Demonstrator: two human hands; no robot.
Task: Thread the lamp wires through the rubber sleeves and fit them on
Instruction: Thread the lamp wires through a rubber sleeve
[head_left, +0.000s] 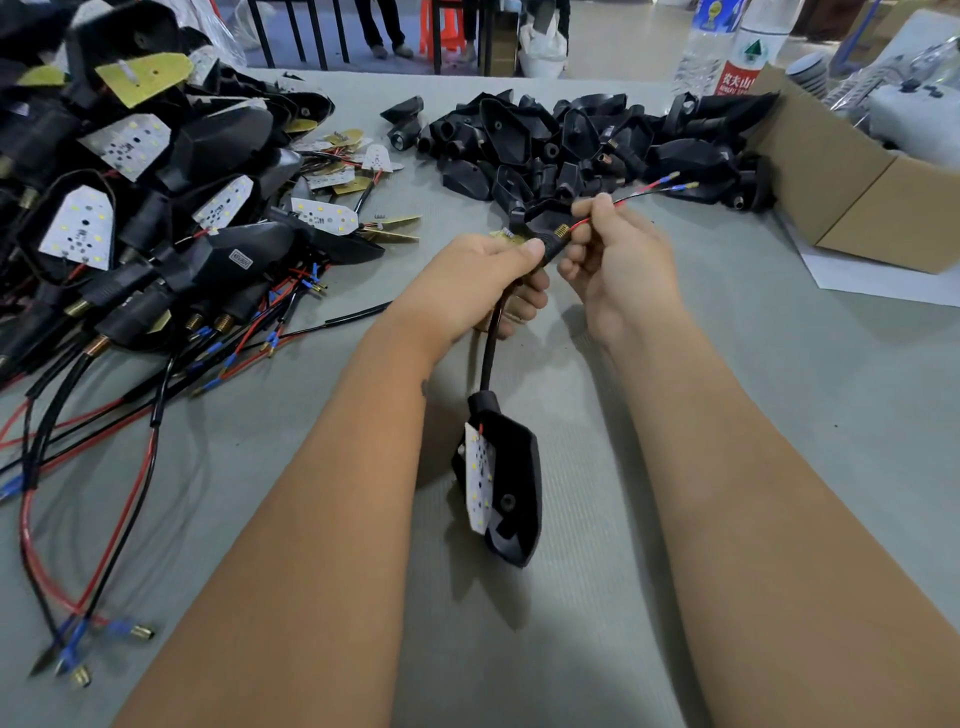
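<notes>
My left hand (488, 280) grips a black rubber sleeve (545, 244) with a brass threaded end. My right hand (613, 254) pinches the red and black lamp wires (644, 191) that come out of that brass end; their blue-capped tips point to the right. From under my left hand a black sheathed wire (488, 353) hangs down to a black lamp housing (511, 483) with a white LED board, lying on the grey table (727, 415).
A heap of wired lamp housings (140, 208) fills the left, their red and black wires trailing toward the front. A pile of empty black housings (582, 140) lies at the back. A cardboard box (852, 197) and water bottles (727, 47) stand at the right.
</notes>
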